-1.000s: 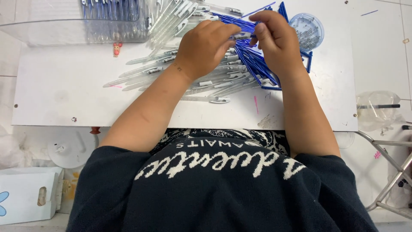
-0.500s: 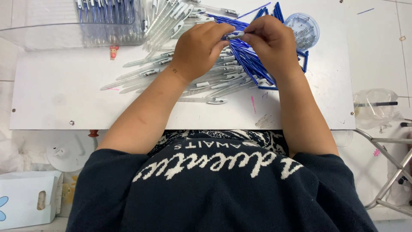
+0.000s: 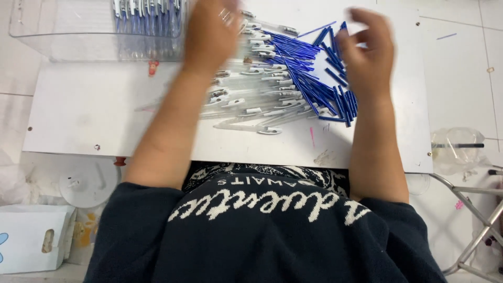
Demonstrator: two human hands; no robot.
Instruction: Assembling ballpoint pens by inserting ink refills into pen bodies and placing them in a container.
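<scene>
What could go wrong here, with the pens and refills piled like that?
1. The clear pen barrels lie in a loose heap that reaches toward the white board's near edge; a sweep of the left hand could roll some off.
2. The blue refills are fanned under the right hand, and a stray one already lies apart; more may scatter.
3. Both hands are motion-blurred, so any grip is unclear.

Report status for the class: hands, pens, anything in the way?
Left hand blurred over clear pen barrels, grip unclear. Right hand open above blue refills. Clear tray of pens beside left hand.
</scene>
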